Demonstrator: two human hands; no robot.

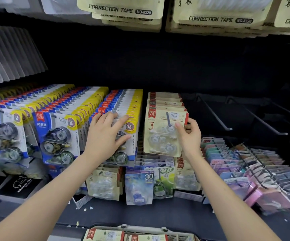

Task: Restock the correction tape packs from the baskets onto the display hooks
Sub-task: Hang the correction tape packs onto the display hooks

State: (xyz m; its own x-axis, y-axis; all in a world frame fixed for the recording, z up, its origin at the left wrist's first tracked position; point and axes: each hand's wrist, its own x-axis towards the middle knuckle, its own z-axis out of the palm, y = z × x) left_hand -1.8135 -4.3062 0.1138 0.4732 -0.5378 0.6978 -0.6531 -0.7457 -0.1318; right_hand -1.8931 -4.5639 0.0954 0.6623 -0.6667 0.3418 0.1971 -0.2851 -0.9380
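Your right hand (189, 136) pinches the right edge of the front cream cardboard blister pack with a red "3" and clear tape rolls (159, 134). The thumb lies on its face and the fingers (193, 123) are curled behind the edge. That pack hangs at the front of a row of like packs on a dark grey display hook (168, 119), whose tip pokes out through the hang hole. The pack hangs upright, tilted slightly.

Your left hand (106, 134) lies flat on the front blue-and-yellow blister pack of dark tape dispensers (130, 148) in the next row to the left. Its fingers (123, 119) are spread and straight, gripping nothing, with the tips up by the top edge of that row. Two more rows of the same blue-and-yellow packs (57, 134) hang further left.

Black wire hooks (213, 115) jut out to the right of the cream row. Below the hands is a lower row with more cream "3" packs (104, 186), a blue pack marked "30" (139, 186) and a green one beside it. Pink and purple packs (262, 188) fan out lower right.

Overhead hang cream packs printed "CORRECTION TAPE NO-8320" (121, 9). At the bottom edge, the rim of a grey plastic basket (140, 229) shows, with cream red-tagged packs (104, 235) lying inside. The count there is cut off by the frame.
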